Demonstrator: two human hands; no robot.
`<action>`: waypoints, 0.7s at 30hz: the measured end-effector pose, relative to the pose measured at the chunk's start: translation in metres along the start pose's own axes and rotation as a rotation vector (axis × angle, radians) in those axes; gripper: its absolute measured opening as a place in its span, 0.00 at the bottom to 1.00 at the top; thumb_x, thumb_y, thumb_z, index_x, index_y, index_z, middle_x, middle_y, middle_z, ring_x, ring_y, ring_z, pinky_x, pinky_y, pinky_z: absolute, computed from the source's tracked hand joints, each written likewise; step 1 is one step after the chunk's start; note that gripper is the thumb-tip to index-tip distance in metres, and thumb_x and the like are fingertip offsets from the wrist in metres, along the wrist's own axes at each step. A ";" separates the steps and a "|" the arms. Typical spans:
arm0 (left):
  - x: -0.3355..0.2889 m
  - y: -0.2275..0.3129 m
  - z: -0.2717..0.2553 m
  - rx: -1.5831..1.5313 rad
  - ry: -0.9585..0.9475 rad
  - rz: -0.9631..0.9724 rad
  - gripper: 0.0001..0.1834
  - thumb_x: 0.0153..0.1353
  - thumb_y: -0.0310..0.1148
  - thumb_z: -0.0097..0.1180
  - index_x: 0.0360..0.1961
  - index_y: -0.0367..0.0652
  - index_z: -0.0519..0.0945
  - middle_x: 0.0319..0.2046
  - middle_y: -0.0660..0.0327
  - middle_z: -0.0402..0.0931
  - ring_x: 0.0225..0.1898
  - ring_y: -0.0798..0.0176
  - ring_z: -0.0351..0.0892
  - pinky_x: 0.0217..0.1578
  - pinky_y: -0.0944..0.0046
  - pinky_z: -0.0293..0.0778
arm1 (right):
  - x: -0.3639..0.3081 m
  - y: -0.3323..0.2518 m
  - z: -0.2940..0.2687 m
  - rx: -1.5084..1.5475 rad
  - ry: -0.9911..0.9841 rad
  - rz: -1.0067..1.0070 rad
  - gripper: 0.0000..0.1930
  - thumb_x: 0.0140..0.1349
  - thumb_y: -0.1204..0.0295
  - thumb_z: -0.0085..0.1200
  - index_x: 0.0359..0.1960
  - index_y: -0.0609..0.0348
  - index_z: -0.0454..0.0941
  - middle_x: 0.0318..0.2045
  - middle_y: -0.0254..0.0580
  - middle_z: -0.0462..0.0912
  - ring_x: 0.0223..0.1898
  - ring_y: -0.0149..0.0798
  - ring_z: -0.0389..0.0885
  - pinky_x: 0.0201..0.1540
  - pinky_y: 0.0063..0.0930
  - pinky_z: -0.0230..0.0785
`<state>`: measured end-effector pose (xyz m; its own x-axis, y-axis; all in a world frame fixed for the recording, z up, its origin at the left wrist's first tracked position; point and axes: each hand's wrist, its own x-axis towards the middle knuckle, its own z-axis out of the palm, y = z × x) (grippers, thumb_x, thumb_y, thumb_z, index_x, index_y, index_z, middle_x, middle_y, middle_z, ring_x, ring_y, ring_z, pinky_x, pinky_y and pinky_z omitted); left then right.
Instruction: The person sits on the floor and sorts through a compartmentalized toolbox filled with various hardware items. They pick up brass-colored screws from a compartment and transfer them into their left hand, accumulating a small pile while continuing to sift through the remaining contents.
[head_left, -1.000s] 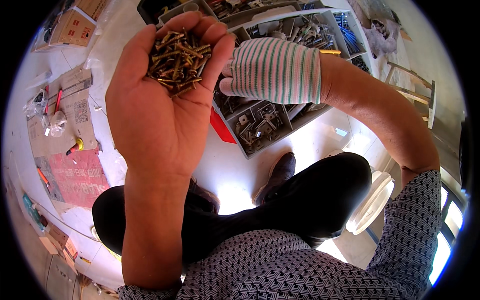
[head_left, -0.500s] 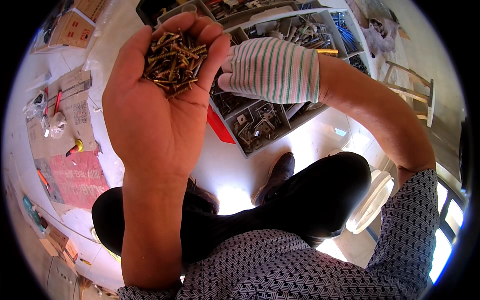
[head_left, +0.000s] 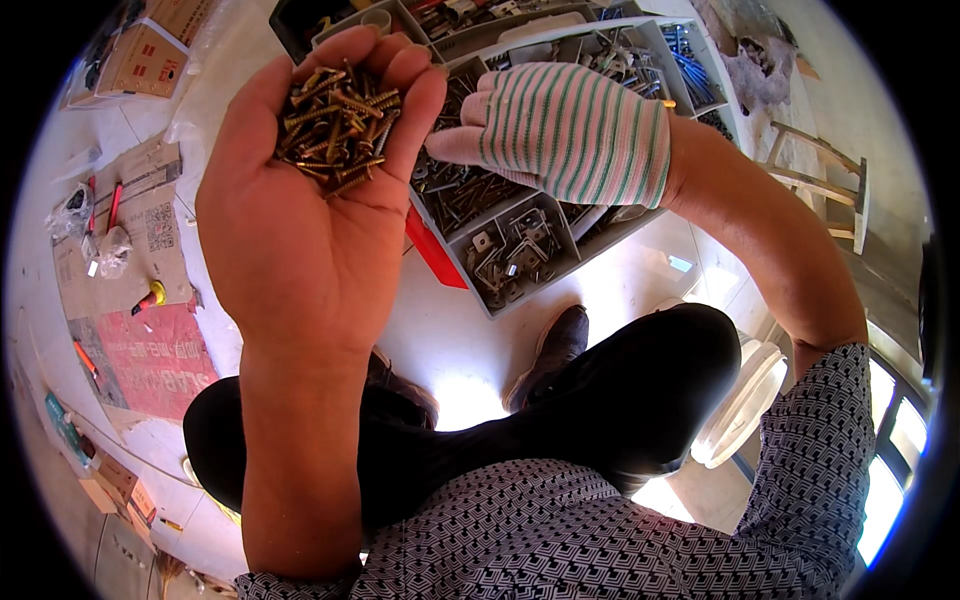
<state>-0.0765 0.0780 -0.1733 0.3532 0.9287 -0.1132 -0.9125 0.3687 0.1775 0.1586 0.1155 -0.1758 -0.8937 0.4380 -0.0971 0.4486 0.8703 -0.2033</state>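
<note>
My bare left hand (head_left: 300, 215) is palm up, its fingers curled into a cup. A heap of brass-coloured screws (head_left: 340, 130) lies in that palm. Just to its right, my right hand (head_left: 570, 130) wears a white glove with green and pink stripes. Its thumb and fingertips stand apart, with nothing visible between them. Below this glove is a grey compartment tray (head_left: 470, 300). Loose dark screws (head_left: 465, 195) fill one section beside the gloved thumb, and metal brackets (head_left: 515, 255) lie in the near section. The glove covers the tray's middle.
Blue plastic pieces (head_left: 690, 65) lie in the tray's far right section. Flattened cardboard (head_left: 135, 260) with tools is on the floor at left. A wooden stool (head_left: 825, 185) and a white bucket (head_left: 740, 400) stand at right. A cardboard box (head_left: 145, 60) sits far left.
My gloved right hand has shifted right, away from the cupped palm, and its thumb and fingers have spread. My left hand has moved slightly left with the screws.
</note>
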 end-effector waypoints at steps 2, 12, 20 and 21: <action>0.001 -0.001 0.002 0.002 0.002 0.002 0.24 0.80 0.33 0.34 0.58 0.16 0.69 0.54 0.36 0.76 0.60 0.41 0.77 0.70 0.43 0.69 | -0.004 0.003 0.004 -0.017 0.046 -0.076 0.15 0.67 0.75 0.54 0.54 0.47 0.78 0.34 0.36 0.76 0.39 0.43 0.82 0.36 0.35 0.78; 0.004 -0.005 0.001 0.006 -0.010 -0.005 0.24 0.80 0.33 0.34 0.58 0.15 0.69 0.53 0.35 0.76 0.60 0.40 0.77 0.70 0.42 0.69 | 0.012 -0.011 -0.024 0.425 -0.303 0.214 0.23 0.74 0.54 0.48 0.40 0.66 0.82 0.35 0.54 0.82 0.42 0.58 0.82 0.47 0.47 0.75; 0.003 -0.005 0.000 0.002 0.002 -0.006 0.24 0.79 0.33 0.36 0.57 0.15 0.69 0.53 0.35 0.76 0.60 0.40 0.77 0.70 0.42 0.69 | 0.016 -0.004 -0.008 0.433 -0.231 0.146 0.24 0.72 0.51 0.52 0.39 0.64 0.82 0.34 0.51 0.83 0.40 0.54 0.83 0.44 0.44 0.76; 0.002 -0.004 0.000 0.000 -0.006 -0.007 0.24 0.79 0.33 0.36 0.57 0.15 0.69 0.53 0.35 0.76 0.60 0.40 0.77 0.70 0.42 0.69 | 0.019 -0.005 -0.008 0.475 -0.233 0.181 0.26 0.71 0.48 0.53 0.39 0.63 0.83 0.33 0.50 0.84 0.39 0.52 0.84 0.42 0.42 0.76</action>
<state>-0.0718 0.0782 -0.1743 0.3608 0.9263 -0.1081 -0.9101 0.3751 0.1763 0.1394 0.1207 -0.1689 -0.8042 0.4625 -0.3733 0.5918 0.5650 -0.5750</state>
